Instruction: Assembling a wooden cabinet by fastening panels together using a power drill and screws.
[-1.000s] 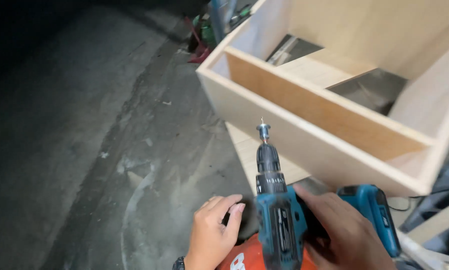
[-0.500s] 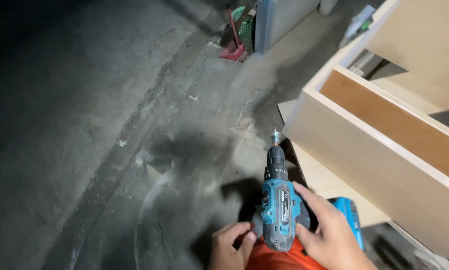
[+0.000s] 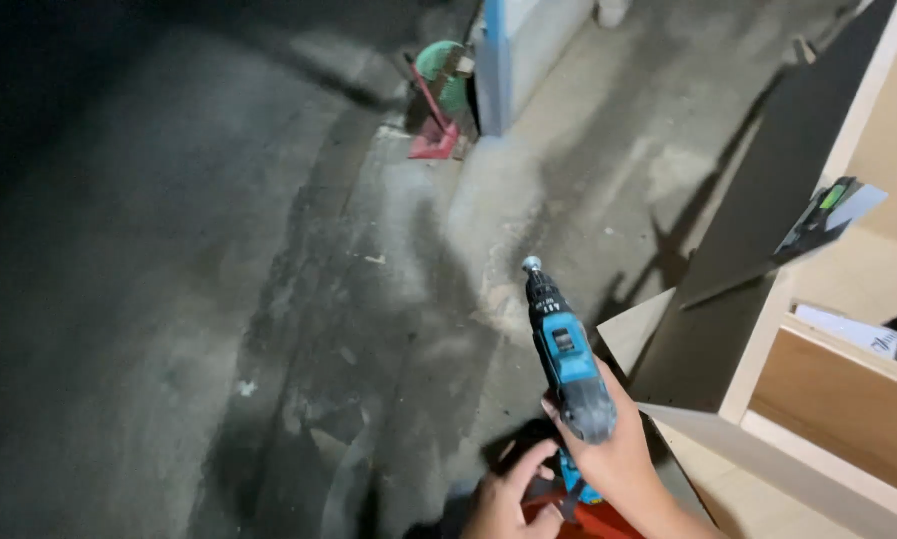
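Observation:
A blue and black cordless drill (image 3: 566, 351) points away from me over the concrete floor, its bit tip up near the middle of the view. My right hand (image 3: 613, 454) grips it around the handle. My left hand (image 3: 503, 496) sits just below and to the left, fingers curled and reaching toward the drill's base, where a red object (image 3: 588, 521) shows under the hands. Whether the left hand actually grasps anything is hidden.
A pale wooden cabinet frame (image 3: 828, 399) fills the right side, with a dark panel (image 3: 768, 200) leaning against it. A red dustpan (image 3: 434, 140) and a green object (image 3: 442, 68) lie by a blue and white post (image 3: 498, 60) at the top.
The view has swung left and up, sliding the cabinet toward the right edge. The drill is raised higher, and my left hand has come off its body and dropped lower.

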